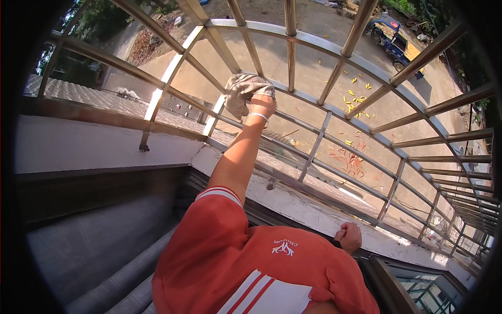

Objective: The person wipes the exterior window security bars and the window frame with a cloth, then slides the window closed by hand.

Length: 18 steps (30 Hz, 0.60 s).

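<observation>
My left hand is stretched out, closed on a crumpled, patterned cleaning cloth. The cloth lies against the stainless steel window guard, where a curved rail meets the upright bars. A pale bangle circles the left wrist. Lower and to the right, my right hand is at the white window ledge, fingers curled. Its palm side is hidden, so whether it grips anything does not show.
Below the guard, corn cobs and reddish pieces lie scattered on concrete. A blue cargo tricycle stands farther off. Dark window framing runs along the left, and a glass pane is at lower right.
</observation>
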### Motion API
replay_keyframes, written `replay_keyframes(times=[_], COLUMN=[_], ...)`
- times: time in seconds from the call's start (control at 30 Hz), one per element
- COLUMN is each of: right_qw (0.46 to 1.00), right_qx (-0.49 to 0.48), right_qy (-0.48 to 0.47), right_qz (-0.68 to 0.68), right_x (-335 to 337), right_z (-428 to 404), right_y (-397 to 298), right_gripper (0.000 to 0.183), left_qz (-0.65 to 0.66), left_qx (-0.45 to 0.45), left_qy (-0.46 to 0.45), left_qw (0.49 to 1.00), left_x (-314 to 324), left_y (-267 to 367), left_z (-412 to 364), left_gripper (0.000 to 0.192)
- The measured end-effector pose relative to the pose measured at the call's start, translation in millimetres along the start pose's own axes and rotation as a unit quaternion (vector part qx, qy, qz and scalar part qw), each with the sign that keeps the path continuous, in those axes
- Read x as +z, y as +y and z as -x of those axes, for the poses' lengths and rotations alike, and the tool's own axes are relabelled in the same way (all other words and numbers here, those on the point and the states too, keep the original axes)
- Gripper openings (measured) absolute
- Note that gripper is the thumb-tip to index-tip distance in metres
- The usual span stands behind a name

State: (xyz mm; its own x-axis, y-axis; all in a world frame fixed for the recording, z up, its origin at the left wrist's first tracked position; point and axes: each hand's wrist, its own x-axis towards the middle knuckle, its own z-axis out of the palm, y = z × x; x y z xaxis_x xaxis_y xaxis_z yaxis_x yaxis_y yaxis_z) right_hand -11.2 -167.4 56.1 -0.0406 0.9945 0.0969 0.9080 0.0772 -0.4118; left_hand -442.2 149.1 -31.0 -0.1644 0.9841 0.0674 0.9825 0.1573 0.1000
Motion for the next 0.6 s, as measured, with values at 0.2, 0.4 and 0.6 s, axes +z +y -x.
replay_keyframes(times=[0.2, 0.4, 0.6], right_qw=[1.000, 1.000, 1.000], right_qx=[-0.003, 0.017, 0.002], right_qy=[-0.016, -0.024, -0.013], right_qz=[-0.006, -0.003, -0.014], right_x=[-3.4, 0.6, -0.2], right_z=[0.1, 4.3, 2.7], right_y=[0.8, 3.2, -0.3], right_gripper=[0.011, 0.010, 0.011], left_qz=[0.008, -0.033, -0.010], left_qx=[-0.036, 0.015, -0.082], left_qy=[-0.029, -0.020, -0.091], left_qw=[0.999, 0.999, 0.992], left_x=[8.4, 4.2, -21.5], left_y=[75.9, 78.4, 63.0], left_z=[28.8, 33.4, 5.4], left_gripper=[0.018, 0.029, 0.031])
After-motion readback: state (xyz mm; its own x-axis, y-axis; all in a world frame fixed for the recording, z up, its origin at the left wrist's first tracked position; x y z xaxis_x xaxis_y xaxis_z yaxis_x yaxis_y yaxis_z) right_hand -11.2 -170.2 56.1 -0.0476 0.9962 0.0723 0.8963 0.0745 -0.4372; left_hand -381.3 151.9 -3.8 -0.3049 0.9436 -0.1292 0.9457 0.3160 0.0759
